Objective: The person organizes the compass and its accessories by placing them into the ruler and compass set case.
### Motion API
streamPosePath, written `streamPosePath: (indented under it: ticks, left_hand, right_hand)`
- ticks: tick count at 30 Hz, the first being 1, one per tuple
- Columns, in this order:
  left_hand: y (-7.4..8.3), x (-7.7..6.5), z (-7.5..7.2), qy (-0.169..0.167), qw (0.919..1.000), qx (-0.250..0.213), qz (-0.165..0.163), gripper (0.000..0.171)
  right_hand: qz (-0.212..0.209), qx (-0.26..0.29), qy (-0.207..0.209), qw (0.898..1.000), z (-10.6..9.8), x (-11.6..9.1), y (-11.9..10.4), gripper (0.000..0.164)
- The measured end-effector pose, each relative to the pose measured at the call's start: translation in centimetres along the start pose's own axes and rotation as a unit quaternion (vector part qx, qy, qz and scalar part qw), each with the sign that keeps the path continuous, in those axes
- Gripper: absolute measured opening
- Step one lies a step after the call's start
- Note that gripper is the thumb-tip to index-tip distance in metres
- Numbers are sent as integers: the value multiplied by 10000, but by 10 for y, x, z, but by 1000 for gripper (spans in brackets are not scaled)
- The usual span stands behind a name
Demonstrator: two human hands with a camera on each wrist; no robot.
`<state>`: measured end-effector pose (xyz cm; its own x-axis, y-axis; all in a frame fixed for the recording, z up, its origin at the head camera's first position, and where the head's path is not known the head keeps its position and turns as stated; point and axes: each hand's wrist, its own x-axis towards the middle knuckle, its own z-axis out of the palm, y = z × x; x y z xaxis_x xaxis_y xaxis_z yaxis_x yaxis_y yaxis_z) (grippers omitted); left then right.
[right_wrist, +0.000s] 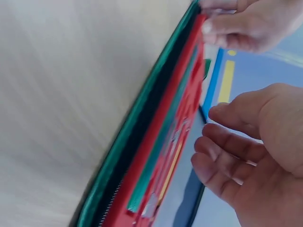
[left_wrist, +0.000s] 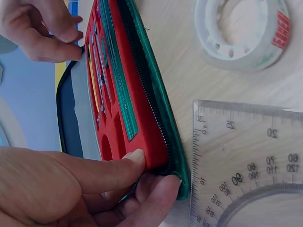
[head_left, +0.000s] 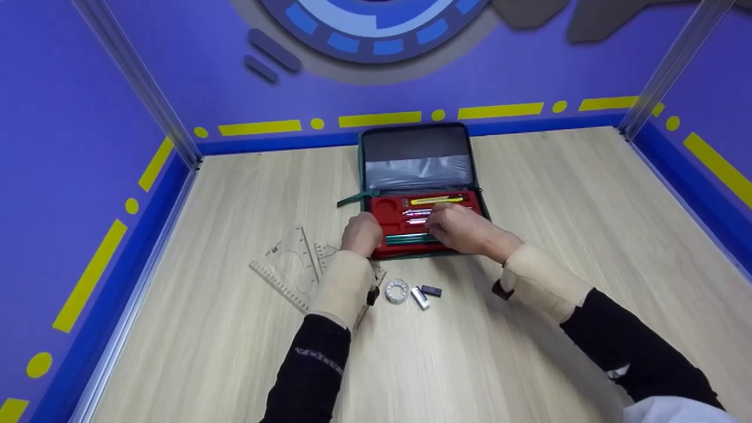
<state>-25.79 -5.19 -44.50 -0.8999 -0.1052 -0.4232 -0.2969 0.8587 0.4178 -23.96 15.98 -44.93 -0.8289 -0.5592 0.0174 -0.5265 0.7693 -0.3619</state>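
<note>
A green zip case (head_left: 416,144) lies unfolded on the wooden table, its lid laid back toward the wall. Its red tray (head_left: 385,226) bears a yellow utility knife (head_left: 437,200), slim metal drawing instruments (head_left: 417,212) and a green ruler-like bar (head_left: 408,238). At the tray's near left corner, my left hand (head_left: 361,234) pinches the case edge, thumb on the red tray (left_wrist: 154,153) and fingers below. My right hand (head_left: 461,230) is over the tray's right part, hiding some of it. In the right wrist view its fingers (right_wrist: 222,156) are loosely bent with nothing between them.
Clear plastic set squares (head_left: 288,267) lie left of the case, partly under my left forearm. Just in front of the case are a tape roll (head_left: 396,291), a small silver block (head_left: 420,298) and a small dark block (head_left: 432,291). Blue walls (head_left: 529,70) enclose the table.
</note>
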Motion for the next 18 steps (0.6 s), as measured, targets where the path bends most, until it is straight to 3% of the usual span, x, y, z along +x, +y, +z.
streamPosePath:
  ticks: [18]
  left_hand:
    - [-4, -4, 2, 248, 9994, -160, 162, 31]
  right_hand:
    - [-816, -253, -356, 9957, 3, -47, -41, 24]
